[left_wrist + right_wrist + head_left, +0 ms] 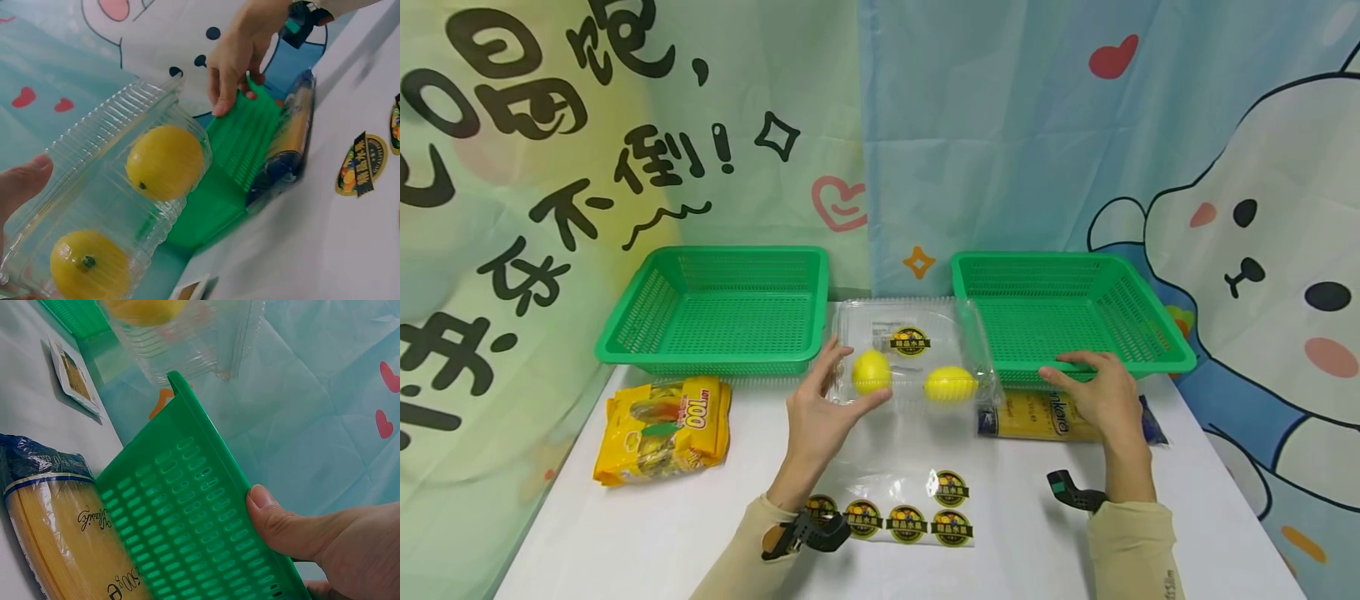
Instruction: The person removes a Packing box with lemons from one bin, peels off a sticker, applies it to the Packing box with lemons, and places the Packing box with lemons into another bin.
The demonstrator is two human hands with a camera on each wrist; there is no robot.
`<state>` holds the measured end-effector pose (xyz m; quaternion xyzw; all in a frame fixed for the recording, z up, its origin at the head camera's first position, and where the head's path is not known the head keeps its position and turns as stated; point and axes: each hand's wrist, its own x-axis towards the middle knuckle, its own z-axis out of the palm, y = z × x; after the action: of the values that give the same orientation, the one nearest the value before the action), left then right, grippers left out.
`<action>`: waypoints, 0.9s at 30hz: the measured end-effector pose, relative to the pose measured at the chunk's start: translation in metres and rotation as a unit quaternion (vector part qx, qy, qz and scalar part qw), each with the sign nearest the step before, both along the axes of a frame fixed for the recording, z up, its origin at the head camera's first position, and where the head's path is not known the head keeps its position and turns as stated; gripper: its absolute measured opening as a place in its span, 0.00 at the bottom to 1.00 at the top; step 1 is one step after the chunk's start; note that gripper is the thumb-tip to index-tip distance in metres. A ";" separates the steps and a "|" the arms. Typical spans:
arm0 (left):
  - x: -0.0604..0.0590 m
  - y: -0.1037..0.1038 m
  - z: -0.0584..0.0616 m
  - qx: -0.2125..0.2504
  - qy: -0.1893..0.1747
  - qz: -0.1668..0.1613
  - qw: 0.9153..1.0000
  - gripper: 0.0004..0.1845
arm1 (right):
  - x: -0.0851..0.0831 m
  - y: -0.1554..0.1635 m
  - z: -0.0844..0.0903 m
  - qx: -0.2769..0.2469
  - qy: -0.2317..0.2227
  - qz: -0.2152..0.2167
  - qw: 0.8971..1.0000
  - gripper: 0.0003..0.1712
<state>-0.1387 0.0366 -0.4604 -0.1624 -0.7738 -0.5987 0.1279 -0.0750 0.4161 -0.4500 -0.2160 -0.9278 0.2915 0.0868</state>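
A clear plastic clamshell box (917,333) stands between two green baskets with two lemons inside, one (872,372) at its left end and one (951,384) at its right. My left hand (856,373) grips the box's left end, thumb in front and fingers behind. The left wrist view shows the box (119,125) with both lemons (164,161) (89,265) and my thumb (22,181) on its wall. My right hand (1086,379) grips the front rim of the right green basket (1150,367); in the right wrist view the thumb (275,519) presses the basket's outer wall (187,512).
A second green basket (715,317) sits at the back left. A yellow snack pack (662,425) lies front left. A pasta packet (1037,417) lies against the right basket's front. A sheet of round stickers (902,512) lies near the table's front edge. Printed cloth hangs behind.
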 end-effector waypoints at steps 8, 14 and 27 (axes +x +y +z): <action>-0.004 0.004 0.010 0.004 0.001 0.005 1.000 0.37 | 0.001 0.000 0.000 0.005 0.007 -0.001 1.000 0.35; -0.007 0.011 0.015 0.012 0.002 -0.002 1.000 0.37 | 0.000 -0.002 0.000 0.004 0.002 -0.011 1.000 0.35; -0.016 0.033 0.025 0.007 0.011 -0.012 1.000 0.37 | 0.003 -0.002 -0.001 0.003 0.010 -0.012 1.000 0.35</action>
<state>-0.1551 0.0698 -0.4356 -0.1772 -0.7665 -0.6033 0.1307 -0.0725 0.4137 -0.4511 -0.2236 -0.9253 0.2895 0.0999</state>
